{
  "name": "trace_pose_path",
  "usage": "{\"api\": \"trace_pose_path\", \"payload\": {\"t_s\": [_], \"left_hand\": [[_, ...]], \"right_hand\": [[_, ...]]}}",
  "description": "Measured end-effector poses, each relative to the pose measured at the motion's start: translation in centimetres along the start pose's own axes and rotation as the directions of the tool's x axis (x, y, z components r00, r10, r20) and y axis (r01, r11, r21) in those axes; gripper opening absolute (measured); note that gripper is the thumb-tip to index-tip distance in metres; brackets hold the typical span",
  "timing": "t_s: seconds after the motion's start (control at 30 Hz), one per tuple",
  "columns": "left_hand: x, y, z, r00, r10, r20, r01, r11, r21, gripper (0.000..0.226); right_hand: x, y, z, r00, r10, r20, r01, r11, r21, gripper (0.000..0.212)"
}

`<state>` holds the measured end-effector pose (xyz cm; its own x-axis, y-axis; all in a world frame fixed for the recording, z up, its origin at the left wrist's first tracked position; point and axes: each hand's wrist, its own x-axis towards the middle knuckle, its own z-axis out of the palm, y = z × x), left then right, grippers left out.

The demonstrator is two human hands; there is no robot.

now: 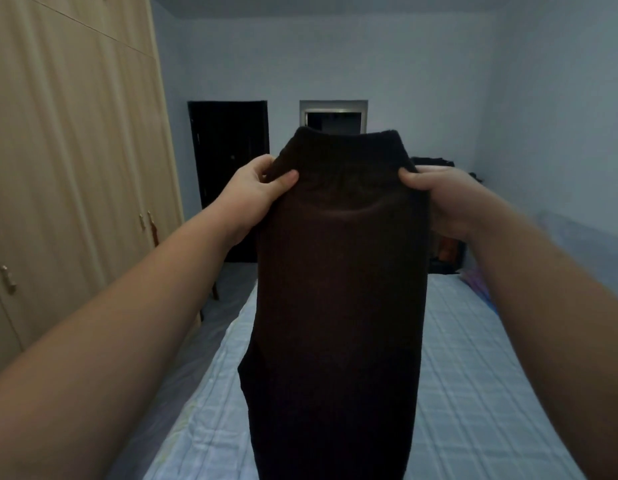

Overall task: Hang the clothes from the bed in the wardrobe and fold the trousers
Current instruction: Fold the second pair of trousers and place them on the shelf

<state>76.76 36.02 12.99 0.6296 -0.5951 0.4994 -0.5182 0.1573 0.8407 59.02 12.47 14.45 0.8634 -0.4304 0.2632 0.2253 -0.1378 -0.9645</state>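
Note:
Dark brown trousers (338, 289) hang straight down in front of me, held up by the waistband above the bed (473, 375). My left hand (255, 192) pinches the left side of the waistband, thumb on the near face. On the right side of the waistband my right hand (442, 199) grips the cloth the same way. The trouser legs drop out of the bottom of the view. The beige wardrobe (68, 161) stands along the left wall with its doors closed.
The bed has a pale quilted cover. A narrow strip of floor (227, 289) runs between bed and wardrobe. A dark door (227, 161) and a small window (333, 114) are on the far wall. Dark items (446, 251) are piled past the bed's far right end.

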Motion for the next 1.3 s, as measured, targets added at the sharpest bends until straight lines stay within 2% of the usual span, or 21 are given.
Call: {"api": "trace_pose_path", "payload": {"t_s": [0.13,0.23,0.37,0.53,0.7,0.93,1.07,1.17,1.3], "left_hand": [[4.8,-5.8,1.3,0.989,-0.144,0.039,0.141,0.988,0.068,0.02],[9.7,-11.5,2.8,0.969,-0.246,0.033,0.242,0.966,0.085,0.022],[17.3,-21.2,5.6,0.923,-0.383,-0.02,0.384,0.921,0.064,0.029],[24.7,-32.4,8.8,0.887,-0.438,-0.146,0.444,0.896,0.01,0.021],[29.0,-38.1,10.5,0.896,-0.409,-0.171,0.419,0.907,0.027,0.017],[25.0,-46.1,11.9,0.838,-0.529,-0.137,0.546,0.817,0.184,0.035],[20.3,-49.8,12.6,0.799,-0.584,-0.139,0.601,0.773,0.206,0.03],[16.4,-50.5,13.2,0.764,-0.637,-0.1,0.643,0.74,0.198,0.027],[11.7,-49.6,13.3,0.704,-0.708,0.061,0.706,0.706,0.049,0.029]], "right_hand": [[6.1,5.0,-2.3,0.995,0.097,-0.02,-0.098,0.993,-0.065,0.029],[12.7,10.2,-4.3,0.984,0.17,-0.048,-0.173,0.981,-0.089,0.044],[22.9,18.5,-7.0,0.969,0.243,-0.052,-0.248,0.957,-0.148,0.027],[33.6,27.8,-8.7,0.979,0.162,-0.122,-0.19,0.941,-0.28,0.019],[39.2,33.9,-9.9,0.983,0.077,-0.169,-0.121,0.954,-0.273,0.025],[37.5,43.4,-10.2,0.984,0.167,-0.062,-0.177,0.863,-0.474,0.039],[33.9,48.5,-9.7,0.973,0.195,-0.122,-0.229,0.782,-0.58,0.042],[29.9,50.4,-9.2,0.954,0.268,-0.134,-0.299,0.838,-0.456,0.043],[25.0,50.5,-8.0,0.895,0.418,-0.158,-0.446,0.859,-0.251,0.045]]}}
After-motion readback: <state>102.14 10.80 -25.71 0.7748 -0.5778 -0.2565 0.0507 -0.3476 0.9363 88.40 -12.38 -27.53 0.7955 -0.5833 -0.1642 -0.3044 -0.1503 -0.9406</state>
